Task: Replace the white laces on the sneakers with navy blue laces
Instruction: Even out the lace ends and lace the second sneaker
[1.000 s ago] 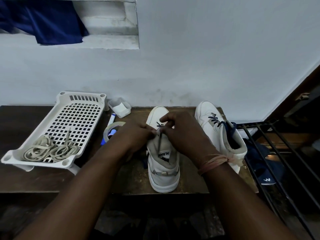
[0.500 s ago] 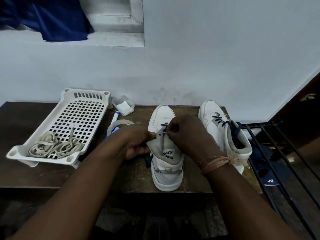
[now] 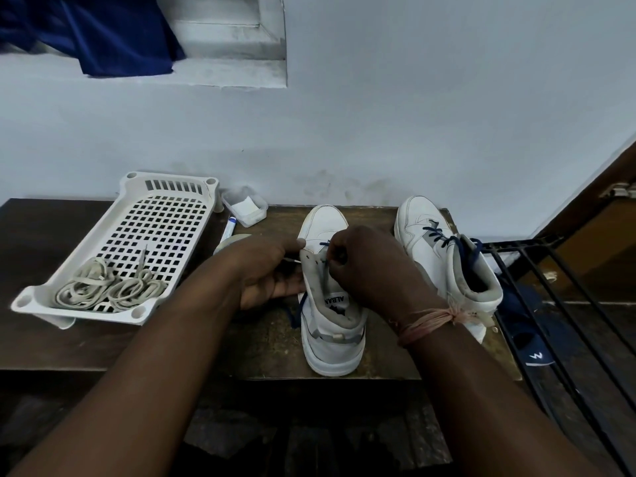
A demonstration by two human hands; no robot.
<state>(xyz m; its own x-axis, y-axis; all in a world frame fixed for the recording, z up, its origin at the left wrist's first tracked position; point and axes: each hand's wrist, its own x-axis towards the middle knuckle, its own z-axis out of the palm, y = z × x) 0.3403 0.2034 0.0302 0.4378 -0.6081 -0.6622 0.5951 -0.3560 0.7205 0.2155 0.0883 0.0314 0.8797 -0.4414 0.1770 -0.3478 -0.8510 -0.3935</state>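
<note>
Near sneaker (image 3: pixel 332 325) stands mid-table (image 3: pixel 268 342), the laced one to its right. Left hand (image 3: pixel 266 270) grips the eyelet flap; right hand (image 3: pixel 364 266) pinches the navy lace (image 3: pixel 303 301) at an eyelet. Best to keep the flap taut, feed straight, avoid twists.

white sneaker (image 3: pixel 332 342), navy lace (image 3: pixel 444 235), white perforated tray (image 3: pixel 161 218)

Left hand (image 3: pixel 272 270) gripping the eyelet flap of the near sneaker (image 3: pixel 328 304), right hand (image 3: pixel 364 266) pinching the navy lace (image 3: pixel 323 266) above its tongue, second sneaker (image 3: pixel 444 256) already navy-laced, white laces (image 3: pixel 106 287) coiled in a plastic tray (image 3: pixel 161 187), wooden table (image 3: pixel 51 332)
</note>
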